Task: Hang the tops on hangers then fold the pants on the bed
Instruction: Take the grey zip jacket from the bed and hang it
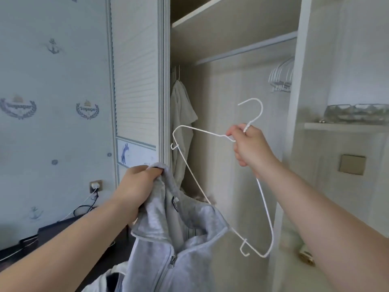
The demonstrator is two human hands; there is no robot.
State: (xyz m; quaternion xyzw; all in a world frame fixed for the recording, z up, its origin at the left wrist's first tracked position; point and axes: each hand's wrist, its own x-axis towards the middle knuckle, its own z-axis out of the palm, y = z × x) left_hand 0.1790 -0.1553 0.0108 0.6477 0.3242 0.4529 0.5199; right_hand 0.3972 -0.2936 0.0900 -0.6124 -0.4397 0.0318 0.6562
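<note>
Right hand (pixel 250 147) grips the hanger (pixel 265 207) at its neck, hook up, with the long bar slanting down to the right. Left hand (pixel 139 186) clutches the grey top (pixel 168 249) by its collar, below and left of the right hand. The bar crosses behind the collar, so the hanger's lower end looks nearest to the neck opening.

A home bedroom — an open built-in wardrobe (pixel 231 81) fills the middle of the frame, its rail (pixel 246 50) carrying spare white hangers (pixel 281 79) and a pale garment (pixel 182 114). Nautical wallpaper (pixel 52 81) covers the left, with a wall socket (pixel 95 185) at lower left.
</note>
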